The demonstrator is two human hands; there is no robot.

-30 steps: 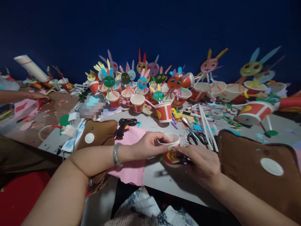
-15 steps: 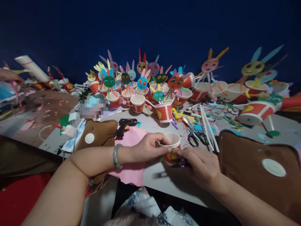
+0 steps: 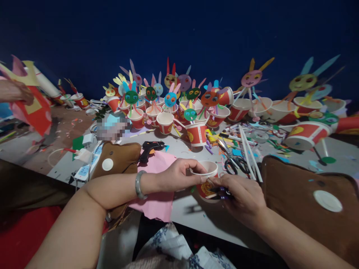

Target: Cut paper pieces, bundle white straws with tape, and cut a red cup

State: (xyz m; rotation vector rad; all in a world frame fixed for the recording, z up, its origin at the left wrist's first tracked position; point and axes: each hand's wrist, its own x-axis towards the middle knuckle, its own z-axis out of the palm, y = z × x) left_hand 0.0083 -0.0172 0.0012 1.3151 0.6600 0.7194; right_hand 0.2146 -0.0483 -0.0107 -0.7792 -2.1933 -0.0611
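A red and white paper cup point(image 3: 206, 188) is held upright just above the table's near part. My left hand point(image 3: 182, 174) grips its rim, with fingers inside and the thumb outside. At the cup's right side, my right hand point(image 3: 241, 194) is closed around a dark tool with purple parts point(image 3: 223, 192), perhaps scissors; its tip lies against the cup's front and most of it is hidden in the palm. The fingertips of my right hand also touch the cup near its rim.
Paper cups with rabbit-faced figures point(image 3: 196, 133) crowd the back. Pink paper point(image 3: 159, 168), a black glue gun point(image 3: 148, 150), scissors point(image 3: 231, 166) and white sticks point(image 3: 248, 153) lie nearer. Brown pouches point(image 3: 291, 186) flank both sides. Another person's hand point(image 3: 19, 93) holds coloured paper at far left.
My right hand and the tool have shifted slightly right, and the cup a little right as well. At far left, the other person's hand now holds up red and yellow paper.
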